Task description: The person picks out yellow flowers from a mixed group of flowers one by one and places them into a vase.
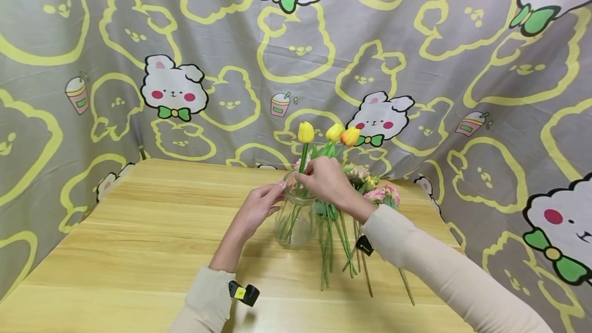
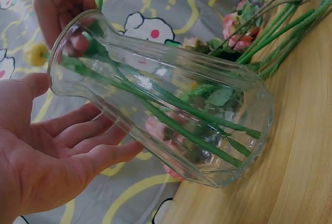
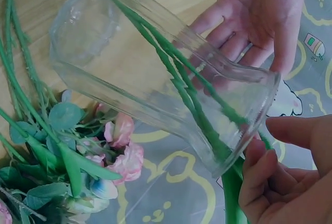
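Observation:
A clear glass vase (image 1: pixel 296 233) with a flared neck stands upright on the table, green stems (image 2: pixel 171 105) slanting down inside it. Above its mouth rises a yellow tulip (image 1: pixel 306 132). My right hand (image 1: pixel 326 181) is at the rim, thumb and fingertips pinching the tulip's stem; in the right wrist view its curled fingers partly hide the stem. At the vase's left side is my left hand (image 1: pixel 259 204), thumb at the rim and fingers extended along the glass, as the left wrist view shows.
Right of the vase are another yellow tulip (image 1: pixel 334 132), an orange-yellow tulip (image 1: pixel 350 136) and pink flowers (image 1: pixel 383 194), their long stems (image 1: pixel 327 251) reaching toward the table's front. A patterned grey curtain (image 1: pixel 231 40) hangs behind the wooden table (image 1: pixel 162 240).

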{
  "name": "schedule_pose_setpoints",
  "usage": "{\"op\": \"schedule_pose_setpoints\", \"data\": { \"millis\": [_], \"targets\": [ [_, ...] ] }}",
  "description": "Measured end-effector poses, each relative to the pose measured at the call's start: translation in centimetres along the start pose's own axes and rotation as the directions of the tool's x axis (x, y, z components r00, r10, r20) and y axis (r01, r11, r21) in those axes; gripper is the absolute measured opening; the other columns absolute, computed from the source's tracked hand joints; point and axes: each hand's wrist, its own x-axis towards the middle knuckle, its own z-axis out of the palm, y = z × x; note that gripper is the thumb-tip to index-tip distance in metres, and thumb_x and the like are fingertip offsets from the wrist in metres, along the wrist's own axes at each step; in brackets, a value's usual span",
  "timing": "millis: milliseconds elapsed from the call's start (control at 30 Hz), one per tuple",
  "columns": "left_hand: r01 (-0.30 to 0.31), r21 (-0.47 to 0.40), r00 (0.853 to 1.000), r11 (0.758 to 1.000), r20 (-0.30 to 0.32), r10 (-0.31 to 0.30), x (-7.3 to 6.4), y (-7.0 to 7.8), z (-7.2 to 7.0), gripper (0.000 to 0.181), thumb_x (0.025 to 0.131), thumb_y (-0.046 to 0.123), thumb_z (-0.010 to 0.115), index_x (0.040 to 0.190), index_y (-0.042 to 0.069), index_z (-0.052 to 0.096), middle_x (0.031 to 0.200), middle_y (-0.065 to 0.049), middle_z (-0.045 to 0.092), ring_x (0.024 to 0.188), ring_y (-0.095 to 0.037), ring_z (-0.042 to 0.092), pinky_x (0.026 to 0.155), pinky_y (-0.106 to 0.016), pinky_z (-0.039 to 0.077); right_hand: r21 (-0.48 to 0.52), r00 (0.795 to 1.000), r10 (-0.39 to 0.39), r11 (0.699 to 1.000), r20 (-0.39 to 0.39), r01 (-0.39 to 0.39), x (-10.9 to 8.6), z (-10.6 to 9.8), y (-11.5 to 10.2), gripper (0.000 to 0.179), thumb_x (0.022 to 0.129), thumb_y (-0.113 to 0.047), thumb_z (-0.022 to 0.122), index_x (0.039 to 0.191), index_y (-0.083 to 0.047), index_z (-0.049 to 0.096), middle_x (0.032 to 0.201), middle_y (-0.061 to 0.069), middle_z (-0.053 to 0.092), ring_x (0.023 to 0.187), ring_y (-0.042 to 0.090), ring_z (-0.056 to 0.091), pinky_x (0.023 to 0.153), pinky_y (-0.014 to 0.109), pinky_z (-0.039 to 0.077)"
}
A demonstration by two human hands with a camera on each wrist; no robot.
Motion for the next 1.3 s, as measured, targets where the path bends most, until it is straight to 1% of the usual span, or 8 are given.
{"op": "schedule_pose_setpoints", "data": {
  "millis": [167, 433, 633, 700, 800, 967, 1133, 1300],
  "targets": [
    [-0.005, 0.006, 1.000, 1.000, -0.001, 0.005, -0.1, 0.0, 0.0, 0.060, 0.104, 0.050, 0.052, 0.140, 0.004, 0.059, 0.143, -0.016, 0.059, 0.138, -0.032, 0.053, 0.114, -0.051, 0.045, -0.009, 1.000, -0.001, 1.000, -0.015, 0.001, 0.0, -0.4, 0.1, 0.046, 0.095, -0.025, 0.068, 0.052, -0.016, 0.053, 0.043, -0.007, 0.038, 0.039, 0.006, 0.029, 0.039, 0.019, 0.024],
    [-0.001, 0.011, 1.000, 1.000, -0.009, 0.001, -0.1, 0.0, 0.1, 0.059, 0.104, 0.051, 0.051, 0.139, 0.004, 0.060, 0.142, -0.015, 0.061, 0.137, -0.031, 0.055, 0.113, -0.049, 0.047, 0.008, 1.000, -0.021, 1.000, -0.016, 0.021, -0.3, -0.8, 0.4, 0.032, 0.097, -0.024, 0.067, 0.068, -0.010, 0.069, 0.051, -0.002, 0.054, 0.041, 0.008, 0.036, 0.041, 0.022, 0.030],
    [0.004, 0.010, 1.000, 1.000, -0.013, -0.004, -0.1, -0.2, 0.0, 0.059, 0.104, 0.051, 0.052, 0.139, 0.005, 0.060, 0.142, -0.016, 0.060, 0.137, -0.031, 0.054, 0.113, -0.049, 0.047, 0.032, 0.999, -0.024, 0.999, -0.022, 0.025, -0.5, -1.1, 0.5, 0.021, 0.097, -0.024, 0.068, 0.086, -0.008, 0.075, 0.071, 0.001, 0.070, 0.050, 0.011, 0.053, 0.050, 0.025, 0.047],
    [0.004, 0.011, 1.000, 1.000, -0.012, -0.004, -0.1, -0.1, 0.0, 0.059, 0.103, 0.052, 0.053, 0.139, 0.006, 0.060, 0.142, -0.015, 0.061, 0.137, -0.031, 0.055, 0.113, -0.049, 0.047, 0.051, 0.999, -0.025, 0.998, -0.045, 0.027, -0.6, -1.4, 0.6, 0.018, 0.097, -0.023, 0.067, 0.091, -0.008, 0.075, 0.077, 0.003, 0.072, 0.055, 0.013, 0.059, 0.054, 0.027, 0.052],
    [0.004, 0.017, 1.000, 1.000, -0.017, -0.004, 0.0, -0.1, 0.1, 0.058, 0.103, 0.052, 0.052, 0.138, 0.006, 0.062, 0.140, -0.014, 0.062, 0.136, -0.031, 0.055, 0.113, -0.048, 0.047, 0.080, 0.994, -0.033, 0.996, -0.107, 0.042, -0.7, -2.2, 0.8, 0.016, 0.097, -0.019, 0.064, 0.095, -0.007, 0.073, 0.080, 0.005, 0.073, 0.060, 0.014, 0.063, 0.057, 0.029, 0.055],
    [0.005, 0.015, 1.000, 1.000, -0.017, -0.005, -0.1, 0.2, 0.2, 0.057, 0.104, 0.050, 0.052, 0.137, 0.005, 0.061, 0.141, -0.016, 0.061, 0.137, -0.031, 0.054, 0.113, -0.049, 0.046, 0.096, 0.969, -0.039, 0.993, -0.245, 0.064, -0.7, -3.7, 1.4, 0.014, 0.094, -0.016, 0.062, 0.094, -0.009, 0.074, 0.076, 0.004, 0.072, 0.062, 0.017, 0.064, 0.061, 0.034, 0.055],
    [0.005, 0.015, 1.000, 1.000, -0.018, -0.005, -0.1, 0.1, 0.2, 0.057, 0.104, 0.050, 0.052, 0.138, 0.004, 0.060, 0.141, -0.015, 0.061, 0.137, -0.030, 0.054, 0.113, -0.048, 0.046, 0.103, 0.927, -0.028, 0.992, -0.373, 0.071, -0.5, -5.1, 2.6, 0.014, 0.092, -0.015, 0.060, 0.092, -0.009, 0.073, 0.072, 0.005, 0.070, 0.061, 0.020, 0.063, 0.061, 0.035, 0.052],
    [0.000, 0.018, 1.000, 1.000, -0.013, 0.001, -0.1, 0.0, 0.2, 0.059, 0.104, 0.051, 0.052, 0.138, 0.004, 0.060, 0.141, -0.015, 0.061, 0.137, -0.030, 0.054, 0.114, -0.048, 0.046, 0.145, 0.888, 0.018, 0.988, -0.459, 0.054, -0.7, -6.2, 4.0, 0.012, 0.092, -0.017, 0.062, 0.093, -0.010, 0.072, 0.070, 0.006, 0.069, 0.056, 0.021, 0.060, 0.056, 0.033, 0.048]
  ]
}}
